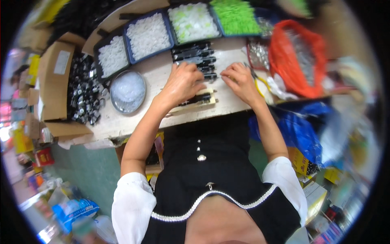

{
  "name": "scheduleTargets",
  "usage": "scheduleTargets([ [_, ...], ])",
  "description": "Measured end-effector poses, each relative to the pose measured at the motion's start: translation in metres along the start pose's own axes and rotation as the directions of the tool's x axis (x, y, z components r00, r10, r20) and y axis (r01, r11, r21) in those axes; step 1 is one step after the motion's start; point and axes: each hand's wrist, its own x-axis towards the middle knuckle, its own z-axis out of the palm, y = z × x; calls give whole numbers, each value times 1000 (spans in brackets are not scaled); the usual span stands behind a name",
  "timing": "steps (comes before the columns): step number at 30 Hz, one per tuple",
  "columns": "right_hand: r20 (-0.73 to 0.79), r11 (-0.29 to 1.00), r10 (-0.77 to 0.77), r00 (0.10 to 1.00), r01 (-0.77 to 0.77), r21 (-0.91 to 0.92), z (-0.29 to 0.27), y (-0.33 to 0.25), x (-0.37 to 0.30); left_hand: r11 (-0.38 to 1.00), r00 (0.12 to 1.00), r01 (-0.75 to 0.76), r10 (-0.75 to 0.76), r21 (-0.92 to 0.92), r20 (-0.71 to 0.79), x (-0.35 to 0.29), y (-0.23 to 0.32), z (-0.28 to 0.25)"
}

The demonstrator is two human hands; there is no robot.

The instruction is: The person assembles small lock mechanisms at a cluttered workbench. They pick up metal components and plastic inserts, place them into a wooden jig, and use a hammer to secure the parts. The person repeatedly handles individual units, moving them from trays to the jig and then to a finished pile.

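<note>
My left hand [183, 84] is closed, fingers bent down over a row of black, rod-like parts [196, 54] and the near fixture. What it grips, if anything, is hidden beneath the fingers. My right hand [240, 83] hovers just right of the row, thumb and fingertips drawn together; any small piece between them is too tiny to make out. Close below the left hand lies a cream-coloured fixture [208, 106] with black parts set in it, partly covered by that hand. Yellow-handled pliers [263, 86] lie beside the right hand.
Along the back stand trays of white pieces [148, 35], white-and-green pieces [193, 22] and green pieces [235, 17]. A round dish [127, 92] is at left, near a cardboard box [56, 81] and a pile of black parts [83, 91]. A red bag [280, 61] of metal pieces stands right.
</note>
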Motion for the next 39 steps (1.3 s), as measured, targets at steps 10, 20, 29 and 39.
scheduleTargets([
  [10, -156, 891, 388, 908, -413, -188, -48, 68, 1, 981, 989, 72, -47, 179, -141, 204, -16, 46],
  [20, -46, 746, 469, 882, -424, -513, -46, 90, 21, 995, 991, 51, -39, 84, -132, 231, -35, 53],
  [29, -235, 873, 281, 930, -350, -340, -53, 94, 12, 300, 934, 149, -355, -942, 34, 187, -20, 14],
  [39, 225, 423, 432, 873, -416, 805, -47, -17, 29, -240, 966, 0, -250, -971, 62, 27, 3, 42],
])
